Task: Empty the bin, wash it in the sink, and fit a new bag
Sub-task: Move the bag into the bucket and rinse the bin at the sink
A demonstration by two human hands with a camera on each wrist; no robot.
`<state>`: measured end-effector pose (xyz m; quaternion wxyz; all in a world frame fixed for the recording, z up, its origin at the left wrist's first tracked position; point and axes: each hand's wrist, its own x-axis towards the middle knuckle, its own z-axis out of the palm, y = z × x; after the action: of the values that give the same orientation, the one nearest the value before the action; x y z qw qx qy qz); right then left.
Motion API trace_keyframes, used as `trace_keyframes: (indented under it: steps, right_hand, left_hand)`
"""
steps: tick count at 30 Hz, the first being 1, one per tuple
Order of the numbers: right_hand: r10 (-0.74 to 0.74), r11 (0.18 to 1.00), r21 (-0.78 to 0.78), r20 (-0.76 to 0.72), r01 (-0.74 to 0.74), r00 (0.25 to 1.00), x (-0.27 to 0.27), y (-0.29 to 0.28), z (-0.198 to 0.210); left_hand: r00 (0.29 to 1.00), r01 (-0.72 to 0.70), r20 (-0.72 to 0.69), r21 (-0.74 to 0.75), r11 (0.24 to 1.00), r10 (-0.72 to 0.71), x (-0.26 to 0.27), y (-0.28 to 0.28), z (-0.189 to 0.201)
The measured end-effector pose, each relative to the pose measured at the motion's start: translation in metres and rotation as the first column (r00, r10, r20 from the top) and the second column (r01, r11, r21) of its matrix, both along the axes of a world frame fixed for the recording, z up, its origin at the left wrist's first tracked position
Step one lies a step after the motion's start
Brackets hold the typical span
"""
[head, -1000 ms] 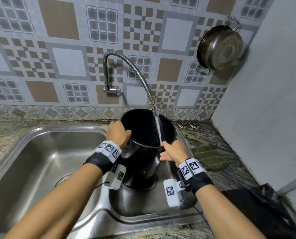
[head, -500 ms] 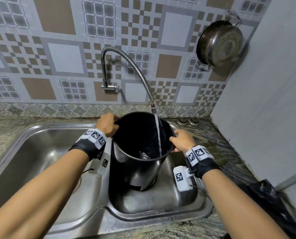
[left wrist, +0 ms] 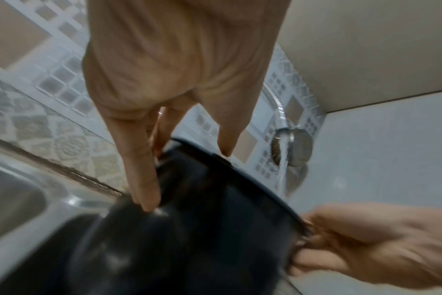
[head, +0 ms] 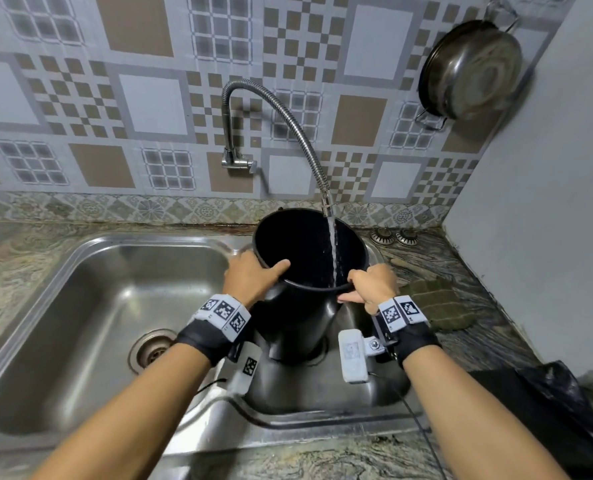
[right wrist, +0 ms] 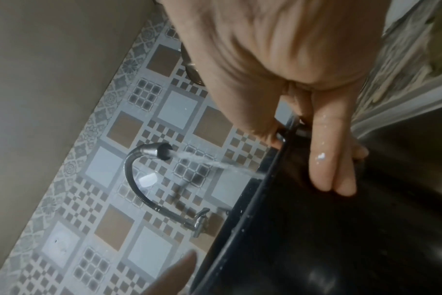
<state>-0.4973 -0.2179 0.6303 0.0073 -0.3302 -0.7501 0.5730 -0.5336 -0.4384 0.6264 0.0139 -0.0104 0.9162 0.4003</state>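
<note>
A: Where was the bin [head: 302, 306]?

B: It stood in the small right-hand basin of the sink [head: 80, 271], mouth up and tipped a little toward the person, right under the tap [head: 326, 206]. The water [head: 333, 251] fell straight inside, which I'd say was the reason for putting it there.

A: And each grip?

B: The left hand [head: 253, 278] held the near-left rim, thumb hooked over the edge and fingers down the outer wall. The right hand [head: 374, 285] pinched the near-right rim, thumb on top, wet fingers flat on the outside. Both were closed on the bin, probably to steady it and turn it under the stream.

A: How far along?

B: Rinsing, I judged. A black bag [head: 558, 403] lay on the worktop [head: 478, 344] at the right; whether it was the new one, I couldn't tell.
</note>
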Motion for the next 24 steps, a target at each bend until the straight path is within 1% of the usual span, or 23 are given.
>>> trace_keyframes:
  steps: [2, 3, 5, 7, 8, 11, 16, 18, 21, 24]
  right_hand:
    - [-0.001, 1.000, -0.023, -0.022, 0.001, 1.000, 0.002, -0.005, -0.004]
    - [-0.002, 1.000, -0.018, -0.024, 0.001, 1.000, 0.001, -0.005, -0.007]
    - [0.031, 0.999, -0.011, -0.014, -0.031, 0.999, 0.003, -0.005, -0.008]
    - [0.084, 0.995, 0.053, 0.032, -0.086, 0.996, 0.002, 0.002, -0.012]
    - [0.104, 0.991, 0.083, 0.047, -0.108, 0.993, 0.003, 0.007, -0.013]
    - [0.117, 0.981, 0.151, 0.033, -0.121, 0.993, 0.004, 0.019, -0.014]
    - [0.190, 0.936, 0.288, 0.069, -0.202, 0.979, 0.006, 0.026, 0.003]
    - [0.250, 0.921, 0.286, 0.087, -0.264, 0.964, 0.006, 0.025, 0.008]
    - [0.349, 0.890, 0.270, 0.113, -0.367, 0.930, 0.005, 0.025, 0.004]
    - [0.353, 0.891, 0.280, 0.067, -0.357, 0.933, 0.009, 0.022, -0.001]
  left_hand:
    - [0.998, -0.060, -0.032, -0.035, 0.998, 0.059, -0.003, 0.007, 0.001]
    - [0.996, -0.081, -0.027, -0.048, 0.996, 0.079, -0.008, 0.008, 0.002]
    - [0.995, -0.098, -0.040, -0.059, 0.993, 0.096, -0.021, 0.004, 0.004]
    - [0.992, -0.096, -0.083, -0.076, 0.992, 0.089, -0.033, 0.000, 0.008]
    - [0.991, -0.086, -0.106, -0.090, 0.992, 0.077, -0.038, -0.002, 0.011]
    - [0.987, -0.030, -0.160, -0.130, 0.991, 0.009, -0.047, -0.006, 0.021]
    - [0.972, 0.080, -0.205, -0.162, 0.983, -0.113, -0.057, -0.018, 0.026]
    - [0.965, 0.127, -0.208, -0.153, 0.980, -0.157, -0.059, -0.021, 0.025]
    - [0.959, 0.168, -0.201, -0.161, 0.973, -0.199, -0.060, -0.024, 0.022]
    - [0.966, 0.146, -0.202, -0.089, 0.985, -0.161, -0.057, -0.027, 0.019]
